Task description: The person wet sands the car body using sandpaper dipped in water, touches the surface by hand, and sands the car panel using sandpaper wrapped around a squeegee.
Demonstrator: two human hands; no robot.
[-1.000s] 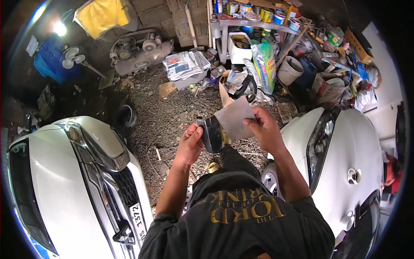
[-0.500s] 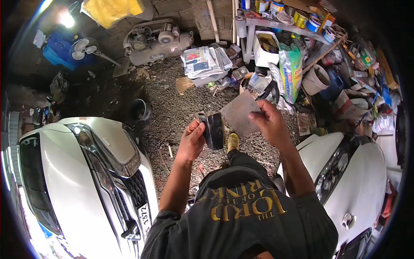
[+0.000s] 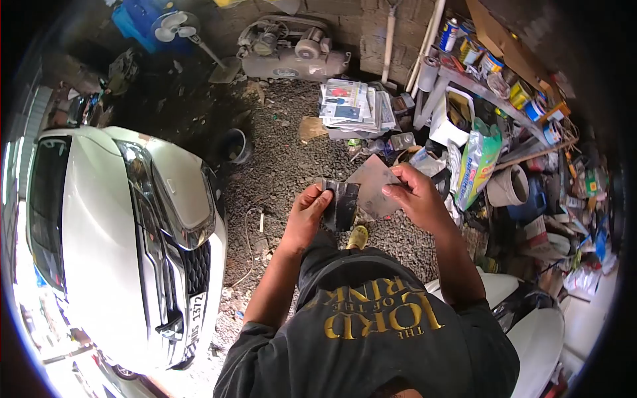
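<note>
My left hand (image 3: 309, 211) is closed on the left edge of a dark, flat, bent piece (image 3: 342, 207), thumb on top. My right hand (image 3: 415, 194) pinches the right corner of a thin grey-brown square sheet (image 3: 374, 188) between thumb and fingers. The sheet's left side lies close beside the dark piece; whether they touch is hard to tell. Both are held in front of my body, above the gravel. Below them a yellowish shoe (image 3: 357, 237) shows.
A white car (image 3: 99, 245) stands at the left, another (image 3: 537, 345) at the lower right. Ahead are a compressor (image 3: 295, 63), stacked newspapers (image 3: 352, 109), a fan (image 3: 176, 28) and a black bucket (image 3: 233, 146). Cans, a green bag (image 3: 479, 162) and a pail (image 3: 507, 187) crowd the right.
The view has turned, so the surroundings shift and the left car shows more fully. The sheet is now tilted corner-up, and both hands keep their holds.
</note>
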